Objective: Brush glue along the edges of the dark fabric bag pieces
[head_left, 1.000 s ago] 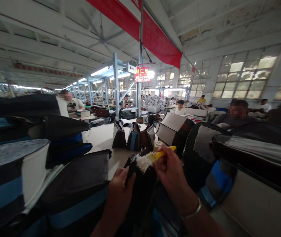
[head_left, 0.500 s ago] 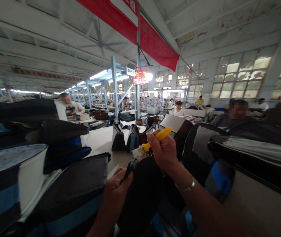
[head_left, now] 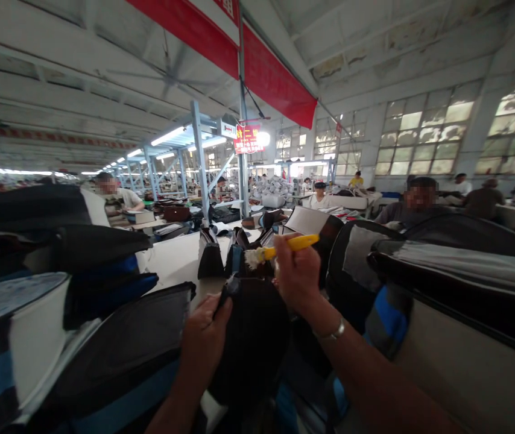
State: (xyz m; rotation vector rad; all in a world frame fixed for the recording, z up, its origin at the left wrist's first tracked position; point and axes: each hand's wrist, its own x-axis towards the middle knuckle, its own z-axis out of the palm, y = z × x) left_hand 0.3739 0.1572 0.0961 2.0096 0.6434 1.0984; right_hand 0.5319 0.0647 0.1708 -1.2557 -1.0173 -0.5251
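A paintbrush (head_left: 290,246) with a yellow handle is gripped in my right hand (head_left: 300,274). Its whitish, clumped bristles point left, a little above the dark fabric piece and apart from it. My left hand (head_left: 207,331) pinches the upper left edge of that black fabric piece (head_left: 251,337), which hangs upright in front of me. Something bluish and shiny shows at the pinched corner; what it is I cannot make out. Just beyond, small dark folded pieces (head_left: 211,259) stand on the white table (head_left: 171,259). The lower part of the fabric is lost in shadow.
Stacked black and blue fabric pieces (head_left: 108,241) crowd the left side. Large black-edged panels (head_left: 456,289) rise close by my right arm. Behind the table stands a blue metal frame (head_left: 199,163). Several people sit at work farther back, one person (head_left: 415,202) at the right.
The brush has lifted off the corner of the fabric and tilted flatter, its bristles now clear of it. My left hand still pinches the edge. The whole view has shifted slightly.
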